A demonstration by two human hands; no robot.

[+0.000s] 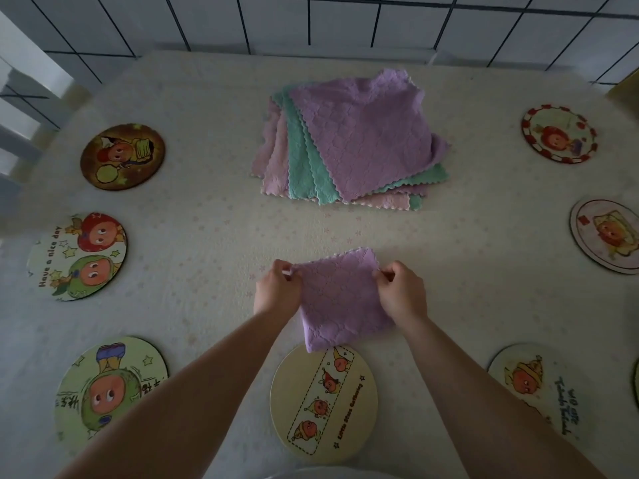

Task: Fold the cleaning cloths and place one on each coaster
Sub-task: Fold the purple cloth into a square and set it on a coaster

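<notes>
Both hands pinch the folded purple cloth (340, 300): left hand (278, 288) on its left edge, right hand (401, 292) on its right edge. Cloth sits just beyond the yellow coaster (323, 404), near edge overlapping the rim. Cloth stack (349, 140) lies farther beyond on the tabletop (214, 216).

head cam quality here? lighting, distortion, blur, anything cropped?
Head view: dim, flat light with a bluish cast and no glare; only soft shadows beside the forearms. Wide-angle distortion bows the wall tiles and stretches the edge coasters. Mild softness overall, yet the purple cloth texture stays readable between left hand and right hand. The far-right coaster is cropped.
</notes>
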